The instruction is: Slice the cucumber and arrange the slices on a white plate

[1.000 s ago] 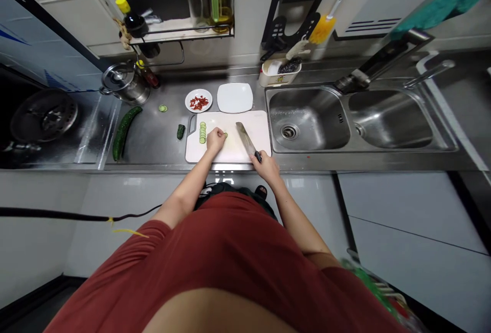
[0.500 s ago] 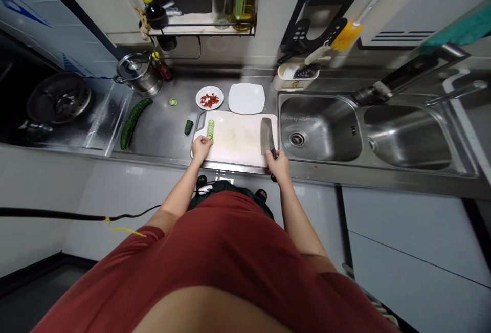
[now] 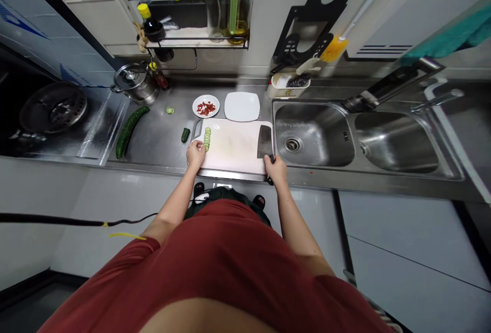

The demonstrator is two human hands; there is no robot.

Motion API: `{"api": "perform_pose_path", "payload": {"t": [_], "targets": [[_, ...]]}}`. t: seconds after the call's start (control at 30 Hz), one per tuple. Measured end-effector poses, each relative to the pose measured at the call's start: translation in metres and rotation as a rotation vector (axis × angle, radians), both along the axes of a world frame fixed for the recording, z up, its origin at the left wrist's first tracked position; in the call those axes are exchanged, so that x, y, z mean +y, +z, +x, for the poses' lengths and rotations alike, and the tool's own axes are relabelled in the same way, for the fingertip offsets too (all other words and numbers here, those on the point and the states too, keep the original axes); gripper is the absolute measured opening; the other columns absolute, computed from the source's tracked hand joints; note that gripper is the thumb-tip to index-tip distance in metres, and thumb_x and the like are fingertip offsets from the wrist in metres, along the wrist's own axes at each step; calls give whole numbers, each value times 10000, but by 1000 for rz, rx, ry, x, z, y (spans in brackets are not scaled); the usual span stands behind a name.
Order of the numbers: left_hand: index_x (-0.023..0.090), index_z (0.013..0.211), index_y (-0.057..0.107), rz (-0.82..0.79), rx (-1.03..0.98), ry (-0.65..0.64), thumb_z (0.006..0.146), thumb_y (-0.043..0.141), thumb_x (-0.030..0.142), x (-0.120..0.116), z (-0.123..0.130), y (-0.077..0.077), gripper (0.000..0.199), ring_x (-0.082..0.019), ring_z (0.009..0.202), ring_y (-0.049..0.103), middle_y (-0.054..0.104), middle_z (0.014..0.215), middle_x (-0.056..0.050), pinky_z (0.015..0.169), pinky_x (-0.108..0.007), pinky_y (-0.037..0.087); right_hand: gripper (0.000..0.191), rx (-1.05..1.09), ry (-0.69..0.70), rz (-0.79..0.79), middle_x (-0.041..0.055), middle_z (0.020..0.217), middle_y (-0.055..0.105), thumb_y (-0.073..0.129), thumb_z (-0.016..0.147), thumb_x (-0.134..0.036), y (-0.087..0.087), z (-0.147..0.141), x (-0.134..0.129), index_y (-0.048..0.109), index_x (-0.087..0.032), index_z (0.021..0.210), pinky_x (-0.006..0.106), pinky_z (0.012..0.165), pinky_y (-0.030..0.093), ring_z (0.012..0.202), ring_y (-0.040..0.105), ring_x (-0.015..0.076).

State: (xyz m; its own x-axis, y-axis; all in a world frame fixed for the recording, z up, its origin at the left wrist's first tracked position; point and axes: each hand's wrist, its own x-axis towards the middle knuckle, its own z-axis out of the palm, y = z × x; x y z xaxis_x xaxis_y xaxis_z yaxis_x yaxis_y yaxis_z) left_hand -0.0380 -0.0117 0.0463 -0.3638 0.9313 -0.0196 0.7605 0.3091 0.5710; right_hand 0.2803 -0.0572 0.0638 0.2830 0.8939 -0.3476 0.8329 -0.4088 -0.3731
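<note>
My left hand (image 3: 196,154) is at the left front of the white cutting board (image 3: 233,145), its fingers loosely bent and slightly apart with nothing visible in them. Right beside its fingertips, a row of overlapping cucumber slices (image 3: 207,137) runs away from me along the board. The handle of a cleaver is in my right hand (image 3: 276,170) at the board's right front corner. The dark broad blade of the cleaver (image 3: 264,141) is over the board's right edge, pointing away from me. A short cucumber piece (image 3: 185,135) lies on the counter left of the board.
Behind the board are a plate of chopped red pieces (image 3: 211,98) and a bare white plate (image 3: 241,106). A whole cucumber (image 3: 130,131), thin slices (image 3: 170,110) and a steel pot (image 3: 138,87) stand left. A double sink (image 3: 318,133) adjoins on the right.
My left hand has drawn back slightly left from the near end of the slice row. My right hand still grips the cleaver, its blade now looking flatter and darker. The view has tilted a little.
</note>
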Motion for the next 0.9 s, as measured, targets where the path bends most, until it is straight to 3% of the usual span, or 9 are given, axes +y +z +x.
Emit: {"api": "perform_pose_path", "payload": {"t": [0.13,0.27,0.4,0.67,0.9], "targets": [[225,935,612,42,-51,-19,792,509,265,11,12,0,181,-158,808,587,653,906,-37,788,-263,437,493,-107,-38,-4,166,996,670,346,932,-491,5,2,1,569,-106,1145,316,796,435,971,623,266],[220,954,622,72,-158,-59,787,514,265,30,29,-4,204,-154,741,594,658,819,-21,742,-255,437,498,-188,-15,-53,176,1014,660,342,950,-483,8,0,1,490,-115,1250,349,812,440,995,622,276],[202,991,636,8,-219,-61,776,541,287,60,45,-10,250,-161,767,614,660,783,-20,741,-253,442,486,-282,41,-94,176,988,665,337,952,-498,10,-1,4,503,-127,1217,373,805,451,971,636,284],[183,1101,637,-63,-198,-102,753,584,277,126,67,-12,365,-202,866,637,695,876,-58,808,-283,441,479,-346,87,-132,181,985,673,321,960,-490,14,-2,7,532,-129,1194,357,785,462,955,648,273],[163,1119,636,-140,-168,-120,770,599,313,150,74,-11,382,-240,981,631,700,1004,-106,865,-286,428,453,-334,64,-109,162,986,671,405,931,-500,20,6,20,549,-144,1170,362,797,454,943,644,280]]}}
